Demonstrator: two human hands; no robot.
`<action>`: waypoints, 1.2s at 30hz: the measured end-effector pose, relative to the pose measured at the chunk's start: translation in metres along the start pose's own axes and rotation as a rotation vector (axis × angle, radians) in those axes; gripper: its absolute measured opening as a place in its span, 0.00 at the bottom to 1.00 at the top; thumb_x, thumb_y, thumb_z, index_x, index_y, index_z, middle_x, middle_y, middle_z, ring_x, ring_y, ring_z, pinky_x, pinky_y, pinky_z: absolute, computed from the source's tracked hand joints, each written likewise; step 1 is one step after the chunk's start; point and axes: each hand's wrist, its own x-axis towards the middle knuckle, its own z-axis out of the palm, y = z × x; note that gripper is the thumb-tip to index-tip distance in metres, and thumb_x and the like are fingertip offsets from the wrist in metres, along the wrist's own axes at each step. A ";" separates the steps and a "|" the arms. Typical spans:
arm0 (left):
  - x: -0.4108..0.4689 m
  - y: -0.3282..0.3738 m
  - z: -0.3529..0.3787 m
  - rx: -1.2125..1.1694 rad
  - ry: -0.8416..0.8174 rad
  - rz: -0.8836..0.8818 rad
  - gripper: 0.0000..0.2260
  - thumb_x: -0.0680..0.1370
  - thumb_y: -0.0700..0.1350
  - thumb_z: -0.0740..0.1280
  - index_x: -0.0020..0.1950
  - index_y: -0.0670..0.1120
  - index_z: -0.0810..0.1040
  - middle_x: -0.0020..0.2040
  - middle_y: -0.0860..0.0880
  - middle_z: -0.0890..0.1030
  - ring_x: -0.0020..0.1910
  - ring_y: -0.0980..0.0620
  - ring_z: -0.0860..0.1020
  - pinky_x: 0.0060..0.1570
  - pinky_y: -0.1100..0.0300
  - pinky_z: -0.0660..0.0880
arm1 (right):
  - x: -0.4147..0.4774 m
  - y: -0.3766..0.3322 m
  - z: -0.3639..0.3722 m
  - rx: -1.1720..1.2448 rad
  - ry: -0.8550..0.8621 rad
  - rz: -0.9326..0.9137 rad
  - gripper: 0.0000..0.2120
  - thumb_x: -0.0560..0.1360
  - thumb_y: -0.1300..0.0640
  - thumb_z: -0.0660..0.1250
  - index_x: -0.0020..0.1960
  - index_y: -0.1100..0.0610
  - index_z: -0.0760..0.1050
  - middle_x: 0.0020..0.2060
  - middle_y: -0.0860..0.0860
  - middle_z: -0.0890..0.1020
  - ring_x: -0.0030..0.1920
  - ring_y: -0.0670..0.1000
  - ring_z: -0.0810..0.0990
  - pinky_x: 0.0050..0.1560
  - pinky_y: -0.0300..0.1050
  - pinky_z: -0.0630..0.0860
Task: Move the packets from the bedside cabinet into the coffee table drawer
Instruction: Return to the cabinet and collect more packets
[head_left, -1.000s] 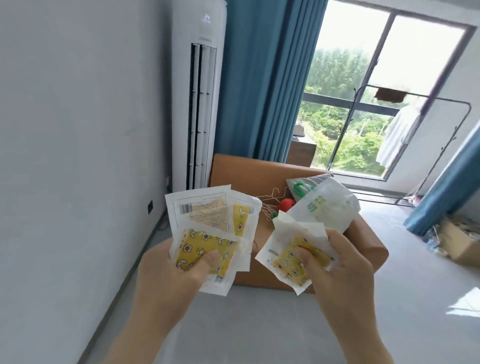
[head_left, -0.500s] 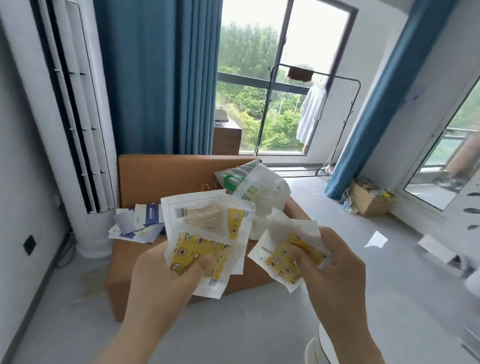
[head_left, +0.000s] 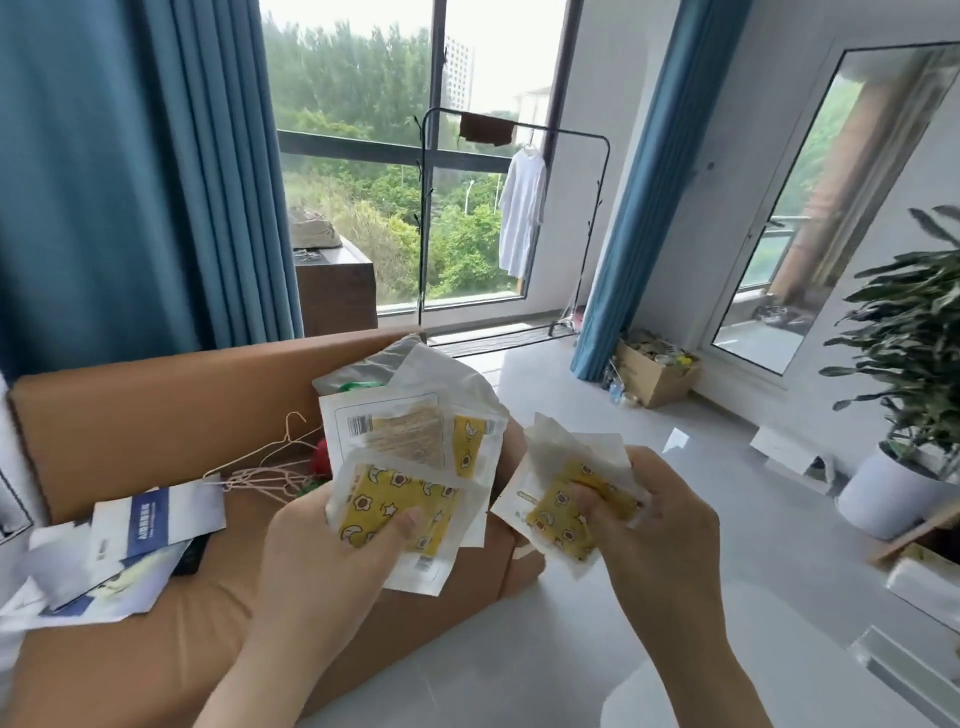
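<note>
My left hand (head_left: 332, 561) grips a fanned stack of white packets (head_left: 415, 457) with yellow patterned contents, thumb pressed on the front one. In my right hand (head_left: 660, 535) is a smaller bunch of similar packets (head_left: 561, 493), pinched between thumb and fingers. Both bunches are held up at chest height, side by side and a little apart, over the brown sofa. Neither the bedside cabinet nor the coffee table drawer is in view.
A brown sofa (head_left: 130, 415) below my hands carries papers (head_left: 150, 525), wire hangers (head_left: 265, 467) and a white bag (head_left: 441, 379). Blue curtains (head_left: 130, 182) frame a big window; a clothes rack (head_left: 514, 140) stands there. A potted plant (head_left: 904, 364) and cardboard box (head_left: 654, 374) are at right.
My view has swung right, from the wall and air conditioner to the window and plant. Both hands keep the same grip on the packets.
</note>
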 end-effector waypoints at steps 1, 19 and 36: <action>0.019 -0.004 0.010 -0.009 -0.017 0.008 0.09 0.67 0.43 0.77 0.36 0.55 0.80 0.35 0.62 0.83 0.36 0.62 0.81 0.37 0.56 0.78 | 0.014 0.008 0.005 -0.008 0.017 0.006 0.14 0.68 0.61 0.74 0.46 0.44 0.77 0.40 0.43 0.82 0.43 0.47 0.80 0.42 0.48 0.79; 0.270 -0.033 0.226 -0.019 -0.489 0.126 0.10 0.67 0.41 0.77 0.31 0.54 0.81 0.32 0.63 0.82 0.34 0.64 0.79 0.29 0.69 0.71 | 0.207 0.148 0.012 -0.334 0.319 0.213 0.11 0.69 0.62 0.74 0.41 0.48 0.76 0.36 0.44 0.80 0.38 0.47 0.77 0.38 0.42 0.76; 0.334 0.009 0.524 0.049 -0.810 0.197 0.07 0.69 0.43 0.75 0.35 0.53 0.81 0.32 0.63 0.82 0.33 0.63 0.80 0.30 0.67 0.71 | 0.342 0.314 -0.130 -0.426 0.454 0.374 0.12 0.70 0.62 0.73 0.47 0.47 0.78 0.38 0.41 0.82 0.41 0.43 0.81 0.41 0.48 0.80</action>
